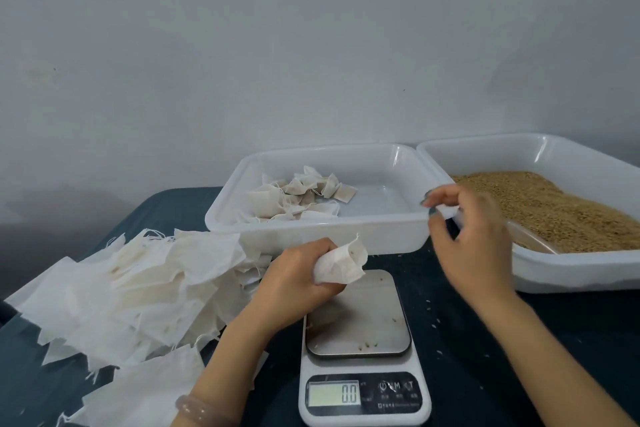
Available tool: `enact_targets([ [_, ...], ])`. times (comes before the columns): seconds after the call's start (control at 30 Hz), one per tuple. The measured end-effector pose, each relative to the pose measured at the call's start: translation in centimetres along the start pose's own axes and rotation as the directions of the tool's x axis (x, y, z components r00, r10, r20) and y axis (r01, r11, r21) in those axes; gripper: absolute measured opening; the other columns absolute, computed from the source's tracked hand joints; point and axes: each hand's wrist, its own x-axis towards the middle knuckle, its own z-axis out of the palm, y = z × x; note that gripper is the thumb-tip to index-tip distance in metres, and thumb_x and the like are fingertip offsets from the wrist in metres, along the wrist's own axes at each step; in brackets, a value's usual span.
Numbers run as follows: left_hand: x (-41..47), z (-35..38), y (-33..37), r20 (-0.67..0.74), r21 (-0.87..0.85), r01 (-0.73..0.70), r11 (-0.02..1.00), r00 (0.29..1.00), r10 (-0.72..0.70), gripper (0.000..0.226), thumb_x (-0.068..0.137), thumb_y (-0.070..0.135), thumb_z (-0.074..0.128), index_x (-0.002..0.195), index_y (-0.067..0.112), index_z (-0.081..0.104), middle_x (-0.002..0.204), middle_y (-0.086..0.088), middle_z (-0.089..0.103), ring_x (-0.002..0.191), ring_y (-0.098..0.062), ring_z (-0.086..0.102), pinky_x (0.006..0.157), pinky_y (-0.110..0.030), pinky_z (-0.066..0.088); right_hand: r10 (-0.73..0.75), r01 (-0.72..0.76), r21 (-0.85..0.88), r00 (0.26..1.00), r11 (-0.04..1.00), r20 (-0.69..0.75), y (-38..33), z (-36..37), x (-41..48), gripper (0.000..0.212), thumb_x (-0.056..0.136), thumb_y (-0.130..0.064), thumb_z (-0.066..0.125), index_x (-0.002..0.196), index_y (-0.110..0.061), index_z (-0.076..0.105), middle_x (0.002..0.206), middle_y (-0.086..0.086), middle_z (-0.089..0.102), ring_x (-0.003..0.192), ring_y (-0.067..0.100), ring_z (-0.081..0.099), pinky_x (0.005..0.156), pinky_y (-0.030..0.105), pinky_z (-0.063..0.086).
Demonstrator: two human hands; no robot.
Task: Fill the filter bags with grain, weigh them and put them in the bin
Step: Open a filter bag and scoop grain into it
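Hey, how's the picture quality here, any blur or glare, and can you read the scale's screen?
Head view: soft, even light, faint shadow on the wall at left; the right hand is smeared by motion, the left hand and its bag sharper; glare streaks on the bin rim; the wide lens bends the grain tray rim; the scale screen reads 0.0.

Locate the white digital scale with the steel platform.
Head view, bottom centre: the white digital scale sits before the white plastic bin, between the heap of empty white filter bags and the grain tray.
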Motion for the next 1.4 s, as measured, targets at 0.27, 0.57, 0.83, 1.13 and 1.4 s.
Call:
enact_targets([
  [0.27, -0.1, 0.3, -0.1, 0.002, 0.072, 0.008, 0.997, 1.000, -0.008, 0.012, 0.080, 0.030, 0.071, 0.087, 0.028, 0.061, 0.078, 0.013, 0.066, 0.075, -0.007, 0.061, 0.065, -0.034, 0.049, 0.626, -0.193, -0.765, 0.709, 0.614, 0.324, 7.8, -5.5, 7.0, 0.018, 0.094, -0.025, 0.056, 0.095, -0.010, 0.066, 0.100, 0.009, 0.065, 0.091, 0.029, 0.061, 0.085, 0.040, 0.054],
  [0.57, -0.1, 0.3, 0.1, 0.026, 0.070, -0.004, 0.998, 1.000, 0.003, 0.014, 0.077, 0.035, 0.067, 0.087, 0.028, 0.061, 0.079, 0.012, 0.066, 0.075, -0.009, 0.062, 0.065, -0.036, 0.050, 0.724, -0.146, -0.836, 0.590, 0.530, 0.356, 10.0, -5.6, 7.6, 0.037, 0.094, -0.044, 0.057, 0.074, -0.014, 0.051, 0.083, 0.004, 0.061, 0.076, 0.020, 0.059, 0.069, 0.033, 0.049],
  [0.83, -0.1, 0.3, 0.0, 0.028, 0.058, -0.003, 0.998, 1.000, 0.001, 0.014, 0.076, 0.031, 0.070, 0.087, 0.030, 0.061, 0.077, 0.015, 0.065, 0.074, -0.006, 0.061, 0.064, -0.034, 0.050, 0.745, -0.233, -0.795, 0.562, 0.560, 0.360, 10.1, -5.5, 7.7, 0.045, 0.095, -0.053, 0.048, 0.076, -0.013, 0.057, 0.088, 0.005, 0.067, 0.076, 0.020, 0.061, 0.067, 0.031, 0.048],
  [1.13, -0.2, 0.2, -0.1, 0.004, 0.060, -0.028, 0.998, 1.000, 0.028, 0.017, 0.079, 0.026, 0.075, 0.083, 0.030, 0.059, 0.075, 0.016, 0.063, 0.070, -0.009, 0.059, 0.061, -0.034, 0.047, 0.658, -0.178, -0.811, 0.691, 0.557, 0.300, 8.9, -5.3, 7.9, 0.016, 0.099, -0.016, 0.051, 0.099, -0.007, 0.063, 0.089, 0.007, 0.061, 0.081, 0.024, 0.061, 0.068, 0.034, 0.049],
  [1.4, -0.2, 0.2, 0.1, -0.003, 0.068, -0.041, 0.997, 0.999, 0.041, 0.020, 0.080, 0.024, 0.076, 0.081, 0.031, 0.058, 0.077, 0.019, 0.062, 0.069, -0.008, 0.058, 0.057, -0.027, 0.043, 0.673, 0.044, -0.934, 0.681, 0.353, 0.287, 7.9, -5.2, 7.4, 0.029, 0.097, -0.014, 0.044, 0.120, -0.014, 0.062, 0.092, 0.004, 0.056, 0.087, 0.024, 0.055, 0.075, 0.032, 0.048],
])
